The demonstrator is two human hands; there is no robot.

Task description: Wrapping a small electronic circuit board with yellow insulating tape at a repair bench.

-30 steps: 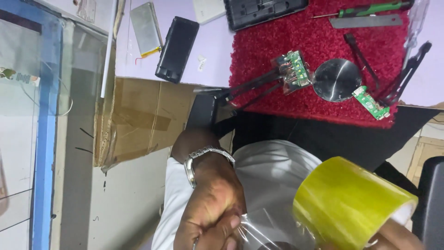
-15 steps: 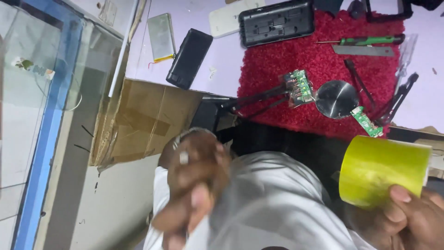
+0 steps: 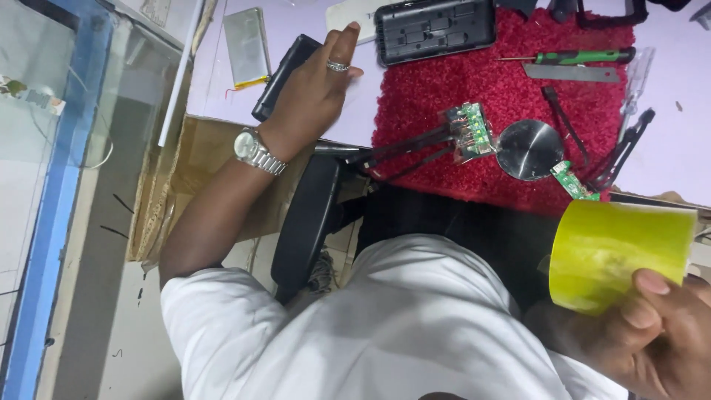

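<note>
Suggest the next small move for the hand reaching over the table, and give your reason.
Probably close the left hand on the black flat device. The hand lies right over it with fingers extended, not yet gripping, and the right hand is occupied holding the yellow-green tape roll.

The right hand (image 3: 666,333) is cut off at the lower right; the left hand (image 3: 315,89) perhaps hides part of a black phone (image 3: 278,78).

The person is wearing a white short-sleeved shirt (image 3: 400,326), a silver metal wristwatch (image 3: 257,152) on the left wrist, and a silver ring (image 3: 338,67) on the left hand (image 3: 315,89).
</note>
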